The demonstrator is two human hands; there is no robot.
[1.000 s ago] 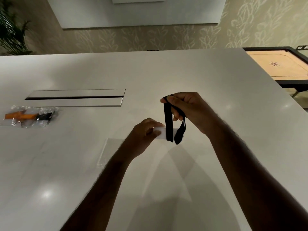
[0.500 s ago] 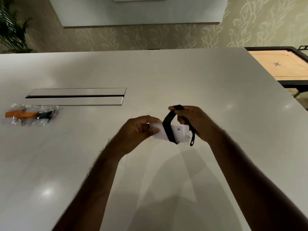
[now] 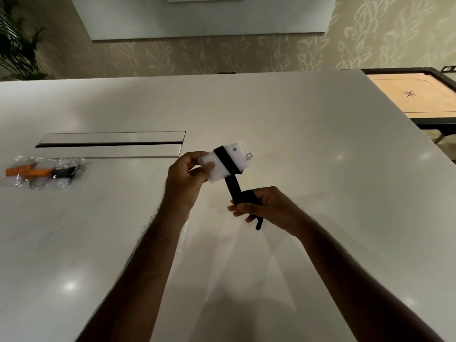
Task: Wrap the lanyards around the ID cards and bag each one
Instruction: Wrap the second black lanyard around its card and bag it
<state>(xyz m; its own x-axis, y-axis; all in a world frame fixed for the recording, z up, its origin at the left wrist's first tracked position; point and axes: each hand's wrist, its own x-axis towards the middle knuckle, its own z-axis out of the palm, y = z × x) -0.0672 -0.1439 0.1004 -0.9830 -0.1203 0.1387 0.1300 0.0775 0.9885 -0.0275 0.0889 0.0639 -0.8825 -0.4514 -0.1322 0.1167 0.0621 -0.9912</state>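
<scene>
A white ID card (image 3: 236, 158) is held above the white table (image 3: 320, 169), tilted, with a black lanyard (image 3: 225, 162) crossing its face in one band. My left hand (image 3: 186, 176) pinches the card's left end between thumb and fingers. The lanyard's free length runs down and to the right into my right hand (image 3: 262, 206), which grips it just below the card; a short tail sticks out under that hand. A small metal ring (image 3: 249, 155) shows at the card's right end.
At the far left lies a clear plastic bag (image 3: 42, 172) holding an orange lanyard and a black item. A metal cable hatch (image 3: 111, 145) is set into the table behind it. A carrom board (image 3: 414, 95) stands off the table at the right.
The right hand has carried the lanyard from above the card over it and down below it. The left hand has lifted and turned the card, so its white face now shows.
</scene>
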